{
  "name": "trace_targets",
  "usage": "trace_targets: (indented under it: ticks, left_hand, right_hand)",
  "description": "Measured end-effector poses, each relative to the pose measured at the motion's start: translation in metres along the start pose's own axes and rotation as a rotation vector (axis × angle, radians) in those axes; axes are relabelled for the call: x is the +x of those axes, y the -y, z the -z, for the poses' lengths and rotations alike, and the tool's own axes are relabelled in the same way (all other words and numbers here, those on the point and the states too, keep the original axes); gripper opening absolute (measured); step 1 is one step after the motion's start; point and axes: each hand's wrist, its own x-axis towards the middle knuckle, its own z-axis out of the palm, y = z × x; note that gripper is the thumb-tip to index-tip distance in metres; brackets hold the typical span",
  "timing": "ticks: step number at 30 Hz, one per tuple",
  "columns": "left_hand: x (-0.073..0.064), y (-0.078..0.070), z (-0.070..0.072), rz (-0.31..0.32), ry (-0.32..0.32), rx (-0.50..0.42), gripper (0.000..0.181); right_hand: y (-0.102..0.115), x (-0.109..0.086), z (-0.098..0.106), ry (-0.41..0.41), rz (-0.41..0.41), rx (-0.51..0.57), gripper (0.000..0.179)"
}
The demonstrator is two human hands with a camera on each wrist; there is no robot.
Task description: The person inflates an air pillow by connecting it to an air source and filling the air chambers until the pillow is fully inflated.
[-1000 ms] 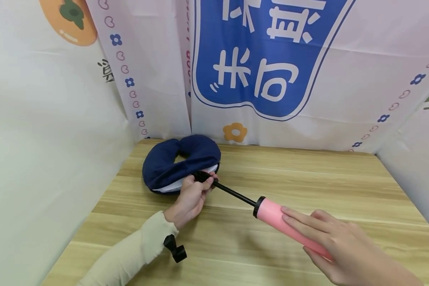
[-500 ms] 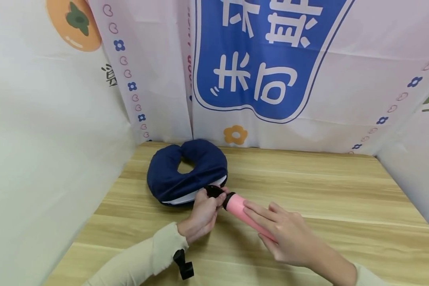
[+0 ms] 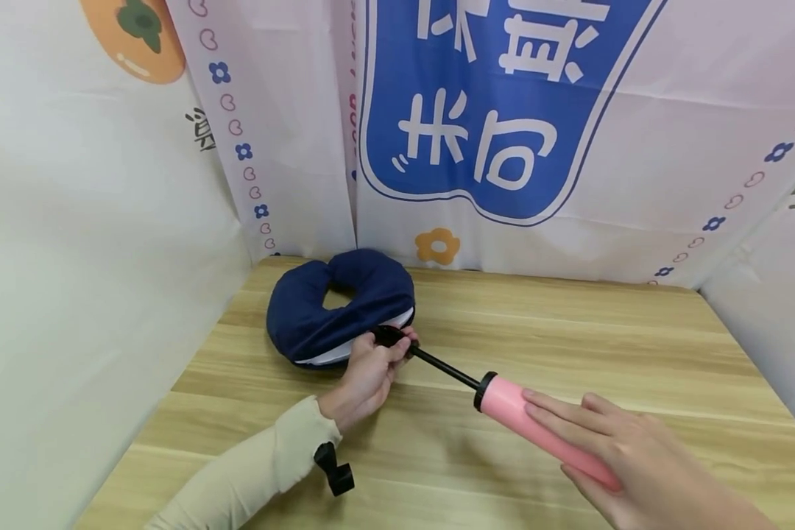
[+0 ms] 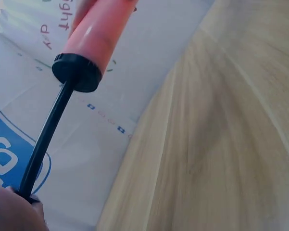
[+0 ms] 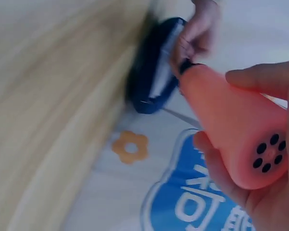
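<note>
A navy U-shaped neck pillow point(image 3: 305, 313) lies on the wooden table, its cover unzipped along the front so a white inner part shows. At that opening my left hand point(image 3: 367, 375) grips the black handle end point(image 3: 389, 336) of a hand pump; where the pump meets the pillow is hidden by the fingers. My right hand point(image 3: 626, 449) holds the pink pump barrel point(image 3: 546, 430), fingers along its top and thumb below. Between the hands the black rod point(image 3: 444, 366) is drawn well out. In the right wrist view, the barrel's end point(image 5: 269, 154) shows several dark holes.
A printed cloth wall point(image 3: 570, 243) stands behind the table, with a white side wall point(image 3: 106, 258) at the left and another at the right. Bare wood table point(image 3: 603, 331) extends right of the pillow. A black wrist mount point(image 3: 334, 471) sits on the left sleeve.
Half a second ago the barrel was pushed up to my left hand with the rod hidden. My right hand has since pulled it back toward the lower right, and the rod shows again.
</note>
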Motion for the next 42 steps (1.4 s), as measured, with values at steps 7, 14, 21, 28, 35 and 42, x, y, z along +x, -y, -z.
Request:
trace_targets:
  ticks: [7,14,21,28,35,42]
  left_hand:
    - [-0.017,0.024,-0.024,-0.013,-0.097,0.045,0.030]
    - [-0.016,0.014,-0.019,-0.002,-0.032,0.080,0.032]
    - [-0.006,-0.001,-0.006,0.015,0.048,0.086,0.039]
    - [-0.002,-0.004,-0.006,0.010,-0.012,0.008,0.029]
    - [-0.013,0.018,-0.026,0.013,-0.061,0.085,0.020]
    - [-0.007,0.020,-0.019,0.008,-0.008,0.125,0.027]
  right_hand:
    - [0.014,0.038,-0.044,-0.231,0.115,-0.102,0.074]
    - [0.014,0.049,-0.059,-0.206,0.106,-0.050,0.073]
    - [0.000,0.012,-0.032,-0.083,0.083,0.070,0.065]
    - [-0.004,-0.008,0.006,-0.010,-0.018,0.028,0.099]
    - [0.019,0.039,-0.030,-0.132,0.045,-0.122,0.077]
    - [0.017,0.047,-0.053,-0.143,0.112,-0.113,0.067]
